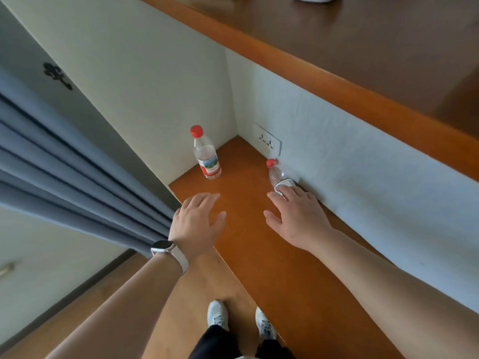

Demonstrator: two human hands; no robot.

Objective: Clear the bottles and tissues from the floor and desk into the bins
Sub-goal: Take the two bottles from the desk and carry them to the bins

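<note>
Reaching with both hands open, holding nothing: our left hand (198,224) spreads below the upright clear red-capped plastic bottle (206,154) at frame centre; our right hand (298,218) fingertips overlap the tipped clear red-capped bottle (277,174) against the white wall (363,161).

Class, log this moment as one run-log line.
left hand: open, empty | right hand: open, reaching lying bottle | upright bottle: untouched, on floor

Grey curtain (77,161), wall socket (268,141), white sneakers (217,316), wristwatch (163,248)
</note>
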